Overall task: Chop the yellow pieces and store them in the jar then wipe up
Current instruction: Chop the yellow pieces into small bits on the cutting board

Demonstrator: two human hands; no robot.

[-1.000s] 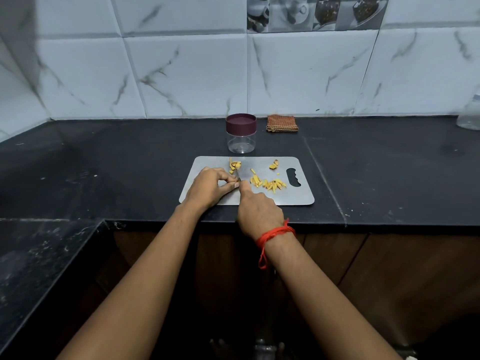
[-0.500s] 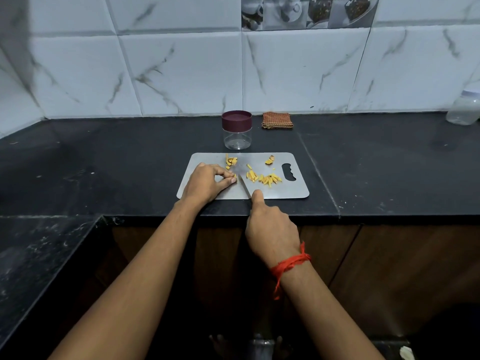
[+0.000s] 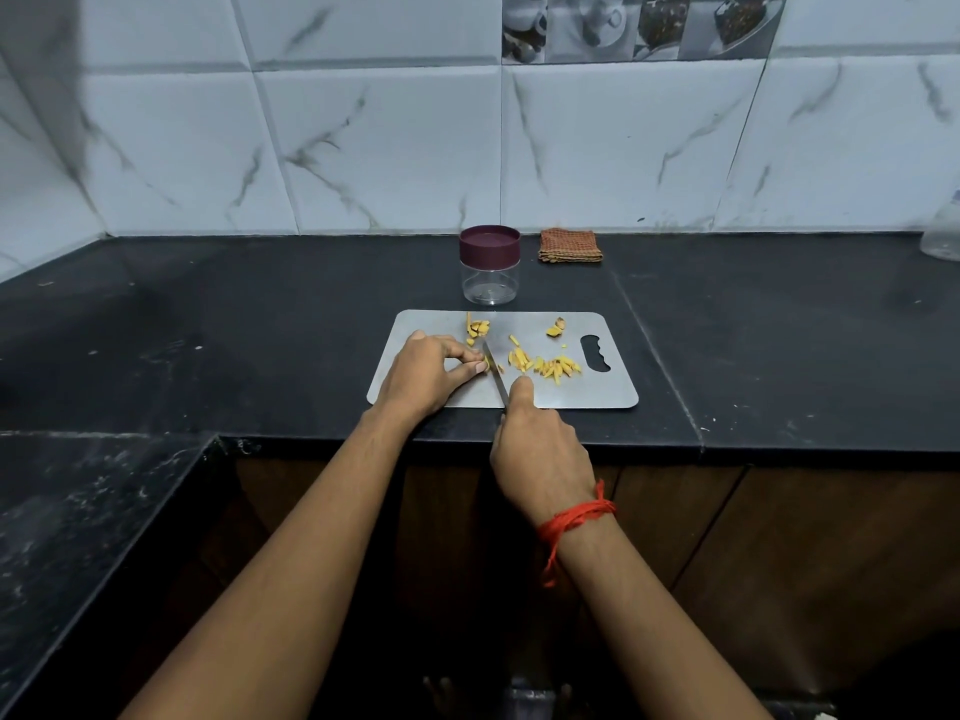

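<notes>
Now, chopping on the board (image 3: pixel 597 392).
Left hand (image 3: pixel 421 374) pinches a yellow piece (image 3: pixel 485 365); right hand (image 3: pixel 540 459) curls round the knife (image 3: pixel 495 374). To the right lie cut pieces (image 3: pixel 550 366); the lidded jar (image 3: pixel 489 265) stands behind the board.

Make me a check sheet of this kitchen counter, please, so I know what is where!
Surface: black counter with pale specks; a grey cutting board lies flat near its front edge.
Job's things: yellow pieces in small heaps on the board; jar behind the board, purple lid on; folded cloth by the wall.
Clutter: clear bottle at the far right, partly cut off.
Hands: left hand pinches a yellow piece; right hand grips a knife, blade beside that piece.
Cables: nothing seen.
Surroundings: marbled white wall tiles; wooden cabinet fronts below.
</notes>
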